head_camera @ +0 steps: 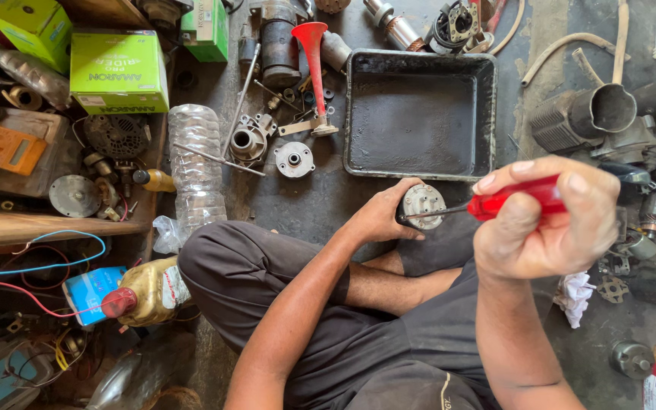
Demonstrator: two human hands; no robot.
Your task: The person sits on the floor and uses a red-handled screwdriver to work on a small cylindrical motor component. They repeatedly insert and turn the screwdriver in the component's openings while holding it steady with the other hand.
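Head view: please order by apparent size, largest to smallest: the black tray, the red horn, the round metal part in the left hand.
1. black tray
2. red horn
3. round metal part, partly hidden by the left hand; it looks somewhat smaller than the horn.

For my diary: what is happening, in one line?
left hand: grips round metal part | right hand: red-handled screwdriver, tip on part | black tray behind

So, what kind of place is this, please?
Probably a small motor or auto-electrical repair workshop, worked on the floor: dismantled motor parts lie around an oily black tray, and the right hand holds a red-handled screwdriver.
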